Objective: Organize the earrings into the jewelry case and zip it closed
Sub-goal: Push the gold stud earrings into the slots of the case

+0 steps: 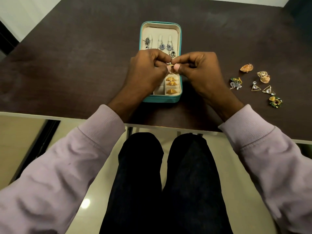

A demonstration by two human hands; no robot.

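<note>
A seated person in lilac sleeves (94,137) works at the near edge of a dark surface (76,65), both hands raised over an open teal jewelry case (179,48). The left hand (145,70) and right hand (200,70) meet fingertip to fingertip, fingers curled, together pinching a small gold earring (171,65) above the middle of the case; which part each hand holds is hidden.

The likeliest slip lies in that tiny shared grip: if the piece or a backing slides from the fingers, it could drop into the case among the gold pieces (171,83) already seated in the near compartment, or bounce off the rim toward the nearby surface edge and the floor. The left wrist covers the case's near-left corner, so a careless withdrawal might drag or tip it.

Farther back, silver drop earrings (162,44) hang in the lid half; hands lowering there could snag them.

To the right, well apart from the case, loose earrings (256,83) wait in a scattered group; a sweeping right sleeve could scatter them.

Open room lies left of the case and beyond it. The zip is still undone, with much sorting apparently left.
</note>
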